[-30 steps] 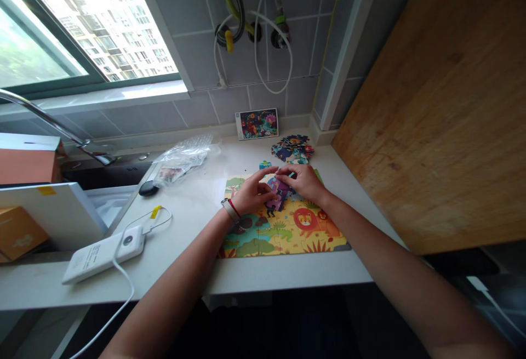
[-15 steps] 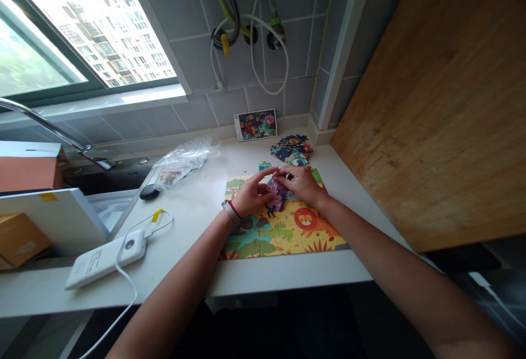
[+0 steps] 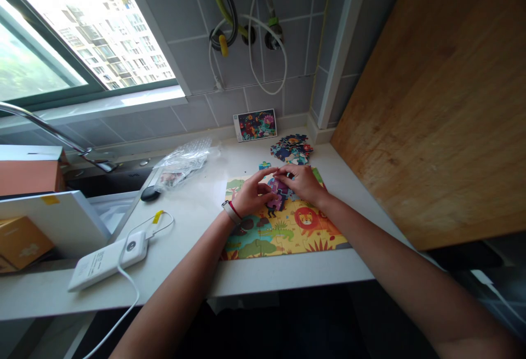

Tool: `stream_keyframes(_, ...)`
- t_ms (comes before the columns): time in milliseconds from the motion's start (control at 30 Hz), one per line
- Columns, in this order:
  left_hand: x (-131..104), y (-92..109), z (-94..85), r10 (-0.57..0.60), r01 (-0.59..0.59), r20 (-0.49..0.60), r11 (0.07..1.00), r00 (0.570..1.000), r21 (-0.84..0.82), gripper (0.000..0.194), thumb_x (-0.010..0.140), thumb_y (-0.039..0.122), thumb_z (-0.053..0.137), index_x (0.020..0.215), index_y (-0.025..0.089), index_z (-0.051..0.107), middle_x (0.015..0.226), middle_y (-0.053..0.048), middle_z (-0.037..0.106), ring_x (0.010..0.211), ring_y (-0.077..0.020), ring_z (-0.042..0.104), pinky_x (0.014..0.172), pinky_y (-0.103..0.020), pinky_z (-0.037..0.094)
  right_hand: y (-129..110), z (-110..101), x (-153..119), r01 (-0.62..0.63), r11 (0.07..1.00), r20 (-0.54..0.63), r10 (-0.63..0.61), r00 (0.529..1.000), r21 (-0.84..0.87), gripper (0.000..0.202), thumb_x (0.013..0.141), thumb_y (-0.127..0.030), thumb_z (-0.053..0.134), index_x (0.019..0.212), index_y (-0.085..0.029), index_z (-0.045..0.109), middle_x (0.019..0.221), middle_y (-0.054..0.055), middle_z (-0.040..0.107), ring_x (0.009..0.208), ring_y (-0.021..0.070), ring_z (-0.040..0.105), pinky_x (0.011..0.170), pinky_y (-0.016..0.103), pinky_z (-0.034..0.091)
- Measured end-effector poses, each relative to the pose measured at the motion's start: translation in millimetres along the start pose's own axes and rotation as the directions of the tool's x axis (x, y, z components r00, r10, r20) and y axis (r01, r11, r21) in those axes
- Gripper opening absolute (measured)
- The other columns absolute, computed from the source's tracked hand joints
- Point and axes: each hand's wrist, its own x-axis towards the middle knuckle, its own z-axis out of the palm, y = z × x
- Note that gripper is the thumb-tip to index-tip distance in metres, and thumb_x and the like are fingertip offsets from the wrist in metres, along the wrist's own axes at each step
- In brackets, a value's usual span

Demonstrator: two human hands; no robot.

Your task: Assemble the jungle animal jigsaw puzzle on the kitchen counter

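1. Orange-sided, a box (image 3: 28, 175) stands far to the left of the grip, a white panel (image 3: 66, 222) leaning in front of it.
2. Left of the grip and nearer the person, a white power bank (image 3: 102, 266) lies on the pale counter (image 3: 184, 255) with a white cable (image 3: 130, 282) plugged in.
3. Farther in toward the grip come a small black object (image 3: 150, 193) and, just beyond it, a crumpled clear plastic bag (image 3: 189, 159).
4. The left hand (image 3: 251, 194), with a pale band and a red cord at its wrist, sets its thumb against purple puzzle pieces (image 3: 279, 200); its forefinger reaches to the other hand's fingertips. Thumb and forefinger stand apart; whether they clamp the pieces, I cannot tell.
5. Well beyond the grip, a picture card (image 3: 257, 125) leans at the wall; a lone teal piece (image 3: 264, 165) lies just past the left forefinger.
6. The purple pieces are directly under the grip, over an animal puzzle (image 3: 287, 244) that spreads toward the person.
7. Beyond the grip, slightly right, loose dark pieces (image 3: 292, 148) lie heaped.
8. The right hand (image 3: 303, 182) brings thumb and forefinger close together at the purple pieces' far edge; I cannot tell whether a piece is pinched.
9. Far right of the grip slants a wooden panel (image 3: 435, 107).
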Motion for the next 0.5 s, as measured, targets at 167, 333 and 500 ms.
stream_keyframes(167,0.1,0.2,0.5,-0.010,0.010,-0.009,1.000,1.000,-0.005,0.070,0.082,0.026,0.080,0.146,0.022,0.053,0.124,-0.012,0.067,0.072,-0.0094,0.065,0.069,-0.024,0.056,2.8,2.3,-0.4,0.027,0.999,0.004,-0.027,1.000,0.020,0.012,0.089,-0.028,0.071,0.089,-0.027,0.083,0.095,0.004,0.081,0.088,0.0245,0.075,0.087,0.037,0.056)
stream_keyframes(333,-0.1,1.1,0.8,0.002,-0.002,-0.015,1.000,1.000,-0.001,0.068,0.082,0.027,0.080,0.145,0.022,0.054,0.129,-0.013,0.065,0.074,-0.0094,0.065,0.070,-0.023,0.057,4.6,2.3,-0.7,0.035,0.999,0.003,-0.035,0.999,0.012,0.011,0.089,-0.027,0.072,0.090,-0.026,0.083,0.095,0.004,0.081,0.089,0.0244,0.075,0.087,0.037,0.056)
stream_keyframes(500,-0.5,-1.2,0.0,0.031,-0.031,-0.035,1.000,0.999,0.006,0.064,0.083,0.023,0.079,0.143,0.023,0.056,0.136,-0.013,0.063,0.075,-0.0093,0.066,0.072,-0.025,0.060,5.2,2.1,0.2,0.073,0.997,0.001,-0.073,0.997,-0.006,0.011,0.090,-0.022,0.070,0.091,-0.022,0.082,0.095,0.005,0.081,0.089,0.0225,0.075,0.087,0.034,0.057)
